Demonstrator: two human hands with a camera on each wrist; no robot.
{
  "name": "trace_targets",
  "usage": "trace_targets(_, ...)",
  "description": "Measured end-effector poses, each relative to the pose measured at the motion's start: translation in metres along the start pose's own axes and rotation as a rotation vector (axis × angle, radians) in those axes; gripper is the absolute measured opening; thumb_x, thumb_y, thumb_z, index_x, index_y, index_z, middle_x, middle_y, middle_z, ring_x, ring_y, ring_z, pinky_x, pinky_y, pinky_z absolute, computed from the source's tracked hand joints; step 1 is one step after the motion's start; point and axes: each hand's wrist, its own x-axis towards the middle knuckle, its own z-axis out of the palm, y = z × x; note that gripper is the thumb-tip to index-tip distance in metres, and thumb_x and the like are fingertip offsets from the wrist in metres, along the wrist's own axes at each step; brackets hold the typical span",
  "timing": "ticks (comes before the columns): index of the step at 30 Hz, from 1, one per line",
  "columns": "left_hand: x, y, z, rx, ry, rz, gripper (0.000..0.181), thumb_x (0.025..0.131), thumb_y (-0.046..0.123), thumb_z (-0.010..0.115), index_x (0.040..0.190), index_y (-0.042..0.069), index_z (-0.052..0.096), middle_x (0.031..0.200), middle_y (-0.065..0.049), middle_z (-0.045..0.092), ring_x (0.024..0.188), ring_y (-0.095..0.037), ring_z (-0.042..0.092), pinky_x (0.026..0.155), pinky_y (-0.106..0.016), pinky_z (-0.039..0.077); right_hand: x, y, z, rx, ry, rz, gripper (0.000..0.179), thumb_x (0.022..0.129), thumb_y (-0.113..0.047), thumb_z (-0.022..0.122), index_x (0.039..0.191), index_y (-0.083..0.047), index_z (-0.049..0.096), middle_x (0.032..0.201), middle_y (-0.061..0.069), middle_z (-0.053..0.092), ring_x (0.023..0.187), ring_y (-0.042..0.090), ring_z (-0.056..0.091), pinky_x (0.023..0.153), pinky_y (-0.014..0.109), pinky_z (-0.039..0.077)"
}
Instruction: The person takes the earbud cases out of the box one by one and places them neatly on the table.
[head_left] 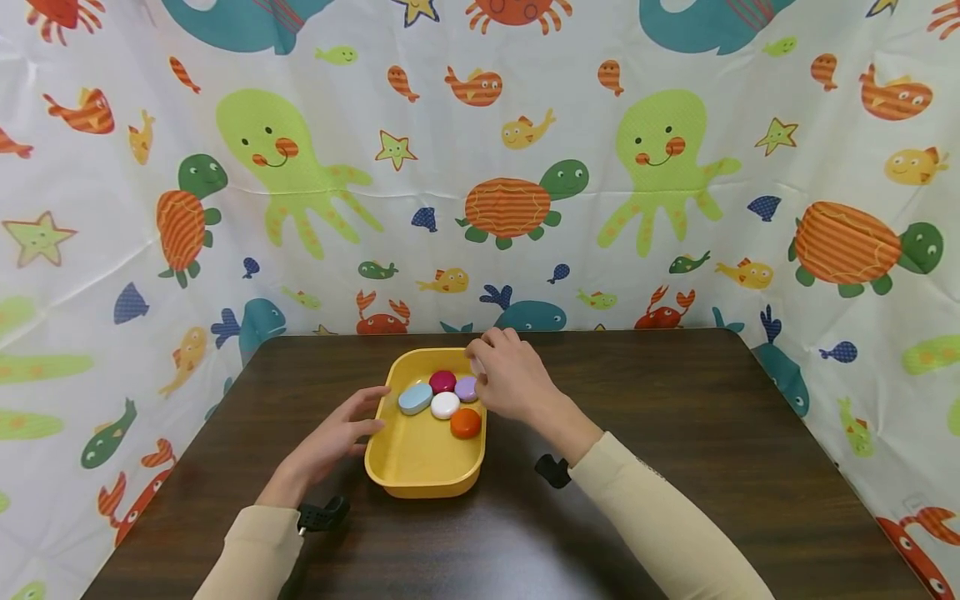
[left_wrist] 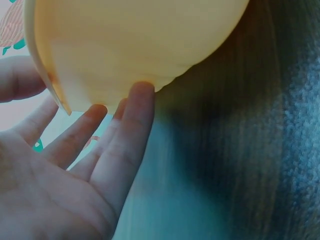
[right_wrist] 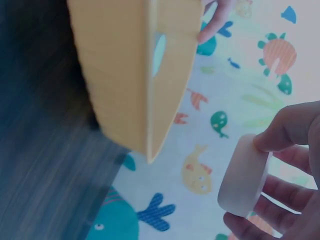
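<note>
A yellow plastic tub (head_left: 420, 461) stands on the table, with smooth rounded pieces in its far half: a light blue oval (head_left: 416, 399), a crimson one (head_left: 442, 382), a white one (head_left: 445, 406), a lilac one (head_left: 466, 388) and an orange one (head_left: 466, 423). Over the tub's far right corner, my right hand (head_left: 510, 371) pinches a white rounded bar (right_wrist: 243, 175) between thumb and fingers. My left hand (head_left: 333, 437) is at the tub's left side, its fingers extended and spread, fingertips at the wall and rim.
The dark wooden table (head_left: 637, 400) extends on both sides of the tub. Behind it hangs a white curtain (head_left: 442, 167) printed with sea animals, meeting the table's far edge. A black strap (head_left: 322, 514) sits on the left wrist, and another dark band (head_left: 553, 471) is by the right.
</note>
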Motion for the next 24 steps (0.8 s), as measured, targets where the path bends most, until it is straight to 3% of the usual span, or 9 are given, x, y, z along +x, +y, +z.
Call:
trace_targets(5,-0.001,0.000,-0.001,-0.003,0.000,0.002,0.066,0.103,0.021,0.057,0.160,0.018,0.024,0.163,-0.022,0.021,0.143,-0.047,0.033,0.106,-0.061,0.044,0.004,0.011,0.007,-0.029,0.015,0.023,0.032,0.086,-0.017,0.074,0.118,-0.014,0.068,0.116,0.006,0.062,0.105,0.025,0.053,0.090,0.036,0.053)
trace_targets(24,-0.001,-0.002,0.000,-0.010,0.008,0.014,0.064,0.103,0.019,0.057,0.159,0.018,0.026,0.162,-0.022,0.023,0.142,-0.047,0.034,0.104,-0.061,0.045,0.013,0.040,0.034,-0.019,-0.090,0.159,0.031,0.088,-0.018,0.073,0.119,-0.013,0.068,0.116,0.008,0.061,0.104,0.026,0.051,0.093,0.040,0.053)
